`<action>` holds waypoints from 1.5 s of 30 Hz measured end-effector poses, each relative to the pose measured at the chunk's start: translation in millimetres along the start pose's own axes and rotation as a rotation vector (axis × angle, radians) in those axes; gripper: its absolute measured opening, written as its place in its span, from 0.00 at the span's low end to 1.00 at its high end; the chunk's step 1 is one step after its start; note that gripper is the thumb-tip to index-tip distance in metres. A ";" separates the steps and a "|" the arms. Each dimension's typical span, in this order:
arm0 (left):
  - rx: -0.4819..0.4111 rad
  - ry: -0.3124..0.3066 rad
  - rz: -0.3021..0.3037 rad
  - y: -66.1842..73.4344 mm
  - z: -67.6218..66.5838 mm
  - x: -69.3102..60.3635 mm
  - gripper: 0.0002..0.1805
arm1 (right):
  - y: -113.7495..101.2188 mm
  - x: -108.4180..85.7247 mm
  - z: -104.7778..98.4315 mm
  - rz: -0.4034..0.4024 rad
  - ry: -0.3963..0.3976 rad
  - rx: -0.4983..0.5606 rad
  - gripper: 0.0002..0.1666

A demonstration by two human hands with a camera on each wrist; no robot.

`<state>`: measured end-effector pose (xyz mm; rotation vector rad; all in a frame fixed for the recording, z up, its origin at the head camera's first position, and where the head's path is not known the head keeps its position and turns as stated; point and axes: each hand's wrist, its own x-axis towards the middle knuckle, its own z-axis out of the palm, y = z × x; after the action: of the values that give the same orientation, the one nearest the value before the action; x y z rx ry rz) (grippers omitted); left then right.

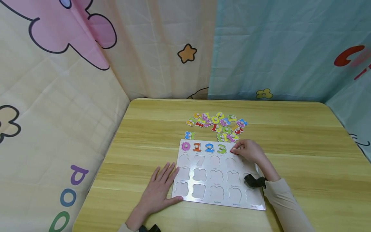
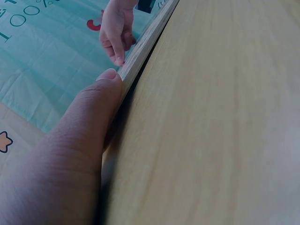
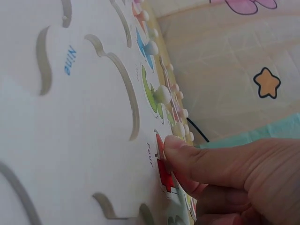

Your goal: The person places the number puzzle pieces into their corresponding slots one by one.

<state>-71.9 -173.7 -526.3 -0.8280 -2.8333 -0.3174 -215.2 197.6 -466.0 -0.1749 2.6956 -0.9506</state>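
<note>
A white number puzzle board [image 1: 211,183] with shaped recesses lies on the table. My right hand [image 1: 250,150] pinches the red number four piece [image 3: 165,173] over the recess labelled Four at the top row; its knob is hidden by the fingers. To its left in that row sit a purple zero [image 1: 185,147], an orange one [image 1: 197,147], a blue two [image 1: 209,148] and a green three [image 1: 222,149], each with a white knob. Spread flat, my left hand [image 1: 159,190] rests by the board's left edge, thumb touching its lower left corner.
Behind the board lies a loose cluster of knobbed number pieces [image 1: 215,120], with a blue and green twelve [image 1: 189,135] a little apart at left. The wooden table [image 1: 139,135] reaches back to printed curtains [image 1: 162,64]. A black strap [image 1: 255,181] is on the right wrist.
</note>
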 end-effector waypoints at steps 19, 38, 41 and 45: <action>0.005 -0.006 -0.003 0.1 -0.5 -0.9 0.54 | 0.1 -0.7 -5.7 -0.007 -0.057 0.040 0.13; 0.014 0.022 0.015 -0.6 -0.3 0.6 0.54 | -9.7 15.8 -16.1 -0.001 -0.025 0.049 0.19; 0.009 0.021 0.011 -0.6 0.4 -0.1 0.54 | -17.5 24.9 -15.8 -0.011 -0.030 0.040 0.20; 0.012 0.030 0.014 -0.4 1.2 -1.2 0.53 | -30.2 37.8 -11.3 -0.042 -0.037 0.029 0.19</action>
<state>-71.3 -174.3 -527.9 -0.8334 -2.7980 -0.3073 -254.0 173.3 -446.8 -0.2416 2.6533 -0.9879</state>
